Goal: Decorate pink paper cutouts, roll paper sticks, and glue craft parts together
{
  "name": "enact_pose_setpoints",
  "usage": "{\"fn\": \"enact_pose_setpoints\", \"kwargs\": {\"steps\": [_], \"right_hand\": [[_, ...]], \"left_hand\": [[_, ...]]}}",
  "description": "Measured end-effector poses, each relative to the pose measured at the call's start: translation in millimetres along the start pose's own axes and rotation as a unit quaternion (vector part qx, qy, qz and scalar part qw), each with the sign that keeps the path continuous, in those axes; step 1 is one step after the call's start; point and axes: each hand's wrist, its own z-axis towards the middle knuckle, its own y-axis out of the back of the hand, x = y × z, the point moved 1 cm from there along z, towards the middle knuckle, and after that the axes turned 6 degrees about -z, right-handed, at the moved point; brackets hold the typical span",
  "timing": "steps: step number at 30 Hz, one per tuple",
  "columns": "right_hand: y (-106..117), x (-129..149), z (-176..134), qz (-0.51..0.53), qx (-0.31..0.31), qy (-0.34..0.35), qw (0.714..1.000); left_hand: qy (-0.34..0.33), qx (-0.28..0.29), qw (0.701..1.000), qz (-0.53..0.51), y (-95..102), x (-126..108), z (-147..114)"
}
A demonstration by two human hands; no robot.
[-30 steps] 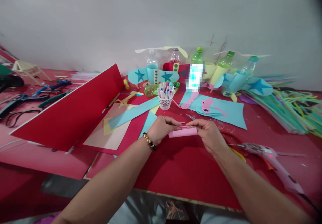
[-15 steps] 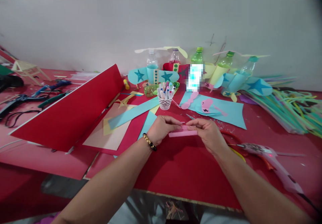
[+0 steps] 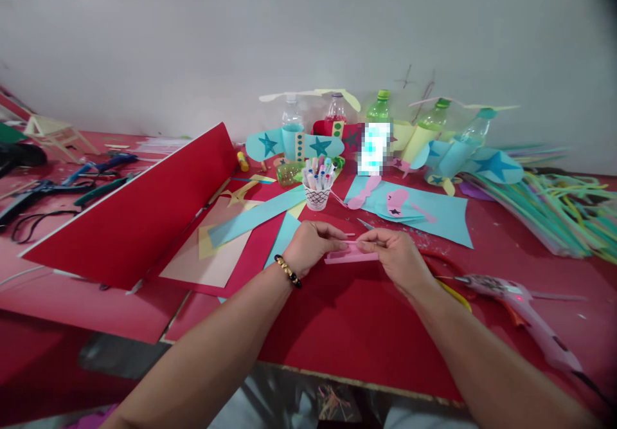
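Between both hands I hold a folded piece of pink paper [image 3: 353, 256] above the red tabletop. My left hand [image 3: 315, 244] pinches its left end, thumb against fingers, with a beaded bracelet [image 3: 288, 271] on the wrist. At the other end, my right hand [image 3: 393, 249] is closed on the paper too. Just beyond my fingers lies a blue sheet [image 3: 446, 217] with pink cut-outs [image 3: 396, 202] on it. A patterned white cup of markers [image 3: 317, 196] stands past my left hand.
Bottle planes [image 3: 292, 133] stand along the back wall. A pink glue gun [image 3: 525, 300] lies to the right, near yellow-and-red-handled scissors [image 3: 456, 295] partly behind my arm. A red folded board [image 3: 139, 204] rises on the left. Colourful strips [image 3: 554, 217] are piled far right.
The folded pink paper has tipped slightly, and more of its inner side shows between my fingers. Both hands stay in nearly the same place.
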Motion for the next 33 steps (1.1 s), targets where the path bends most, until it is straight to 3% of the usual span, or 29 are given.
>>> {"fn": "enact_pose_setpoints", "kwargs": {"steps": [14,33], "right_hand": [[2.7,-2.2,-0.2,0.006,0.005,-0.014,1.000],[-1.5,-0.6,0.6,0.078,-0.010,-0.029,0.996]], "left_hand": [[-0.021,0.017,0.998,0.054,2.4,0.9,1.7],[-0.005,0.003,1.000,-0.025,-4.7,0.6,-0.5]]}}
